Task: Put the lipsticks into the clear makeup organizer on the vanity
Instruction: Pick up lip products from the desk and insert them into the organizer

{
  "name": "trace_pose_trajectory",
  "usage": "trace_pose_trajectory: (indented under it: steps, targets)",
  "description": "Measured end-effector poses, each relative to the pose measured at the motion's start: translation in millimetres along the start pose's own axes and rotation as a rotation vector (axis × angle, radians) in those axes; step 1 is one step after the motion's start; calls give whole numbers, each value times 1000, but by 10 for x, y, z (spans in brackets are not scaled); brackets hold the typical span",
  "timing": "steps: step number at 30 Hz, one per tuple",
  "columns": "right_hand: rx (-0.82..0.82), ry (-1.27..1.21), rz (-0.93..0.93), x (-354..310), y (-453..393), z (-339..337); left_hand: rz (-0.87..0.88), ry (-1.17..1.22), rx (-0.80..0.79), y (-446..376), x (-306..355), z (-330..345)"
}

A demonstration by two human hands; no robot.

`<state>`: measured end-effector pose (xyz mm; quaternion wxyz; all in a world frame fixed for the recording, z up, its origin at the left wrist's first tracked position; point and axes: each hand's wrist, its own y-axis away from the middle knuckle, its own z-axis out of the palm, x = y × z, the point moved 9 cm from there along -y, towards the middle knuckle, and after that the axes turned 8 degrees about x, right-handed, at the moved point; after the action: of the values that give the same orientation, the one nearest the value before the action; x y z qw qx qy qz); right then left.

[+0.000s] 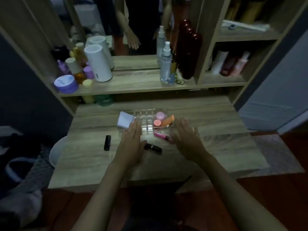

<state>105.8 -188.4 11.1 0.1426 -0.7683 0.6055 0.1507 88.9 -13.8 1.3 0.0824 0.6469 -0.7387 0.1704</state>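
Note:
The clear makeup organizer [144, 116] stands mid-vanity; its right compartment holds two pink jars and an orange tube. A black lipstick [107, 142] lies to the left on the wood. A second dark lipstick [153, 147] lies between my hands. A pink lip tube [162, 137] rests at the organizer's front right. My left hand [131, 144] hovers flat with fingers apart, fingertips at the organizer's front left. My right hand [187, 139] is spread just right of the pink tube. Both hold nothing.
A white box [124, 121] leans at the organizer's left. The shelf above carries a white cylinder [98, 63], a purple jar [66, 84], spray bottles [165, 64] and a dark red bottle [189, 47]. A mirror stands behind. A white bin [57, 151] sits left of the vanity.

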Motion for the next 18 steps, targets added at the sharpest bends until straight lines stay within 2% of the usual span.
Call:
trace_pose_trajectory:
  steps: [5, 8, 11, 14, 18]
  targets:
    - [23, -95, -32, -67, -27, 247, -107, 65, 4, 148, -379, 43]
    - [45, -103, 1, -13, -63, 362, -244, 102, 70, 177, -609, 53]
    - [57, -31, 55, 93, -113, 462, -297, 50, 18, 169, -699, 231]
    - [45, 20, 112, 169, -186, 527, -445, 163, 39, 148, -755, 315]
    - [6, 107, 148, 216, -278, 610, -486, 214, 52, 60, -819, 376]
